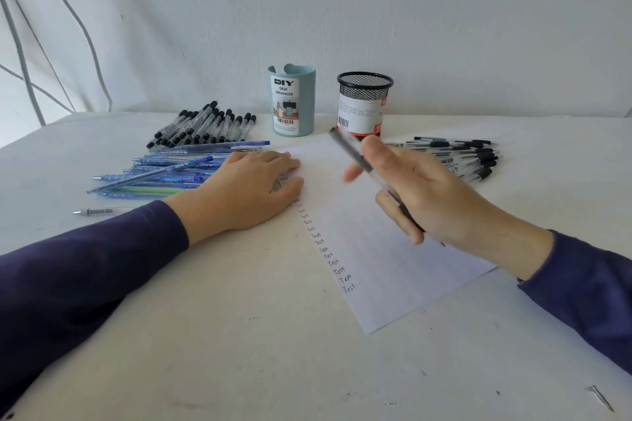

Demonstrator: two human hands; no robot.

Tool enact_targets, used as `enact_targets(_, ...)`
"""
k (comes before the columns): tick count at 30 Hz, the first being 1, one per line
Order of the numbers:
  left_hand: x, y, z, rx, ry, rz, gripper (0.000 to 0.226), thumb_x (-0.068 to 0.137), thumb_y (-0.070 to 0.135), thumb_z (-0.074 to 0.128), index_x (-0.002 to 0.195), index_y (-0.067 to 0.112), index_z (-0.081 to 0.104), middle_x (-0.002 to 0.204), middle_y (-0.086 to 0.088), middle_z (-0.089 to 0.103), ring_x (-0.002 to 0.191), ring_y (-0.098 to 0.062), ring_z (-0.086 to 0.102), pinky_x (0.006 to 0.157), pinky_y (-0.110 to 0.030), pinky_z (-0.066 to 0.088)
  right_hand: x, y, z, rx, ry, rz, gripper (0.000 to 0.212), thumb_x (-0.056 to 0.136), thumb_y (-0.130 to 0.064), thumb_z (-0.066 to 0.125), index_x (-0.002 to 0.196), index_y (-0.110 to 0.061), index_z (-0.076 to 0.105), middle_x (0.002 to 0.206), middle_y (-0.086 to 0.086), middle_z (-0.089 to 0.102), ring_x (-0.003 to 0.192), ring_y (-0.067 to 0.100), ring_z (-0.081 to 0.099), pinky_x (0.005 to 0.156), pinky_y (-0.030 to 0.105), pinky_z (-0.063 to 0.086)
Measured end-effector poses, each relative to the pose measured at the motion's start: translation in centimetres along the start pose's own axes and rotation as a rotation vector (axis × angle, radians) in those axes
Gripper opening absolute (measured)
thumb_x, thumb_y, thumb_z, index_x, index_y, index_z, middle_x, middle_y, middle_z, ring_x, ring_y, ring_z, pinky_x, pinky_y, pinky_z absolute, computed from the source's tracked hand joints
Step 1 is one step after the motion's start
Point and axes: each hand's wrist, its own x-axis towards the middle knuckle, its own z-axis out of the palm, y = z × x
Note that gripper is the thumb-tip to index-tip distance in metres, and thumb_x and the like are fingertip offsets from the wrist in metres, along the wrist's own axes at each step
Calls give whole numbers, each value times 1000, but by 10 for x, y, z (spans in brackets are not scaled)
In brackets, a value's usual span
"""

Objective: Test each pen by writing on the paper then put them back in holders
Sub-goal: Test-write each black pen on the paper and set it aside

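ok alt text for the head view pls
A right hand holds a pen above paper with a column of handwritten "Test", left hand flat on the sheet. Pen piles flank a blue desk organizer and black mesh cup.

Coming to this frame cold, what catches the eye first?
The right hand holds a blurred pen above the paper, which bears a column of "Test" down its left edge. The left hand lies flat on the paper's far corner. Behind stand a blue holder and a mesh holder.
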Motion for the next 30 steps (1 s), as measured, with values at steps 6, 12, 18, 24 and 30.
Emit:
enact_targets(6, -1, 3, -1, -10, -2, -2, 72, 85, 61, 19, 147, 29, 39, 155, 8, 35, 142, -12, 29, 116, -32, 14, 14, 27, -26, -440, 106, -230, 34, 100, -45, 44, 128, -34, 61, 85, 1, 70, 80, 20, 62, 81, 41, 49)
enact_targets(12, 0, 4, -3, -10, -19, -11, 72, 85, 61, 18, 148, 30, 37, 155, 9, 34, 143, -13, 28, 117, -31, 13, 20, 49, -16, -656, 17, -340, 32, 96, -44, 46, 124, -43, 62, 78, -13, 56, 78, 7, 51, 78, 30, 39)
enact_targets(18, 2, 3, -1, -9, -20, -13, 73, 85, 62, 17, 148, 32, 36, 156, 10, 32, 144, -12, 27, 117, -31, 12, 19, 59, -12, -687, -36, -319, 38, 95, -48, 42, 128, -45, 59, 94, -11, 47, 86, -1, 43, 79, 14, 34)
enact_targets(24, 2, 4, -1, -4, -9, -11, 79, 81, 67, 9, 148, 33, 36, 155, 13, 33, 143, -7, 25, 118, -30, 3, 21, 54, -15, -671, -143, -144, 43, 99, -48, 33, 138, -43, 48, 114, -12, 43, 104, 8, 34, 95, 16, 26)
enact_targets(30, 1, 4, 0, 33, 198, 137, 69, 87, 62, 14, 134, 32, 55, 139, 15, 54, 129, -6, 48, 119, -30, 3, 31, 54, -75, -901, 57, -76, 41, 84, -5, 45, 99, -37, 67, 102, -9, 54, 93, 15, 36, 89, 33, 32)
